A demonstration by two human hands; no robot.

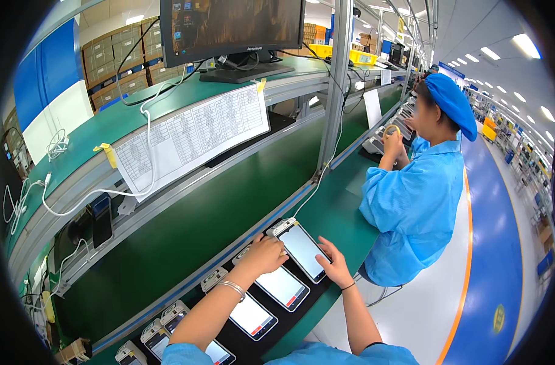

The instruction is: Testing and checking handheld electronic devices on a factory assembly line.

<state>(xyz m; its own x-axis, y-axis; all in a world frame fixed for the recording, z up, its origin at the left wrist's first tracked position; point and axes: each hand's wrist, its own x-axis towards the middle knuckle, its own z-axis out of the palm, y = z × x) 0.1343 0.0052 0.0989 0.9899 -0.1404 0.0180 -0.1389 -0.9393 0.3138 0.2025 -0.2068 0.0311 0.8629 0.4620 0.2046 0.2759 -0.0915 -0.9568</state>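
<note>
- My right grip [335,264]: fingers spread, released, at the right edge of a white-framed, lit-screen rectangular handheld terminal [300,248].
- My left grip [264,255]: fingers curled, just left of it; cannot tell if grasping.
- Terminal lies on black mat [289,326], green desk [344,201].
- White cable [317,185] near its top.

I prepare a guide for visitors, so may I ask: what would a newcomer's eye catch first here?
Probably the bright screens in a slanting row at the lower centre. Then the co-worker at the right, in blue smock and cap, and the dark monitor at the top.
</note>
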